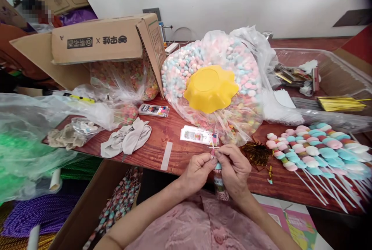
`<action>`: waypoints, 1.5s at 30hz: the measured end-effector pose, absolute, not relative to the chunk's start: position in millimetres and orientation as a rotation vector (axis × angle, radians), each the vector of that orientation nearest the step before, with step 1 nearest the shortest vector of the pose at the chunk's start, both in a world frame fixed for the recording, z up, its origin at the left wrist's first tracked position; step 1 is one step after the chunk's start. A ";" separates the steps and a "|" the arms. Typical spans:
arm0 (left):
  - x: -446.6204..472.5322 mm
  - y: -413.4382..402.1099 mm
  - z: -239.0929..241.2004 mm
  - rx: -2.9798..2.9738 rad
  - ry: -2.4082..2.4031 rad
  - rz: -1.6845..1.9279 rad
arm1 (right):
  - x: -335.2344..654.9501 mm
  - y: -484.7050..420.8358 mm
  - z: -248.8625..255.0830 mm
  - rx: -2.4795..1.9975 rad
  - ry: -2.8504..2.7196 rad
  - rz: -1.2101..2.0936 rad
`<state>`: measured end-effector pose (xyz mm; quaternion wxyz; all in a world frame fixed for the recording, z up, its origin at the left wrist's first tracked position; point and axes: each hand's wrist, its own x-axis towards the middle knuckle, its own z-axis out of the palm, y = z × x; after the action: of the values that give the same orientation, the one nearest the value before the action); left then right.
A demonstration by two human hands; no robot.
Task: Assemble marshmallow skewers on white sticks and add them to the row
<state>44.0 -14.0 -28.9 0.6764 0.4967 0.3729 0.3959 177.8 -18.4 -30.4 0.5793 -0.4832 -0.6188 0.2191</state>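
Close to the table's front edge, my left hand (199, 172) and my right hand (235, 166) meet, fingers closed in a pinch around the narrow top of a small printed candy packet (221, 188). The packet hangs upright below them, with pale blue near its neck and reddish specks at its bottom. A thin white stick end and a short white crosspiece (214, 148) poke out above my fingertips. Just beyond lies a stack of printed cards (197, 135). To the right of my right hand are a gold twist-tie bundle (257, 153) and several marshmallow skewers (322, 149).
A yellow wavy bowl (210, 87) rests on a big bag of marshmallows (177, 62). Left stand an open carton (101, 41) and a grey cloth (126, 139). At right, a clear bin (325, 54) holds gold ties (340, 103). Below left are purple cords (43, 215).
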 end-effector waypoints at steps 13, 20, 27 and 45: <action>44.3 0.5 -28.4 0.828 0.744 0.727 | 203.4 5.1 -31.2 -1.165 -1.456 0.318; 25.6 14.8 -15.5 0.873 0.612 0.280 | 243.9 2.2 -11.6 -0.711 -2.485 -0.303; 20.4 0.7 -6.9 1.811 0.769 0.109 | 223.3 -31.0 -36.3 -1.131 -2.426 0.098; 22.7 -8.7 -13.6 1.847 0.787 0.006 | 210.7 -68.5 -75.2 -1.221 -2.046 0.173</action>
<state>22.7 -8.7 -13.6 0.5370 0.7760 0.3308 0.0025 210.7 -68.5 -75.2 0.3675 -0.4754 -0.7965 0.0672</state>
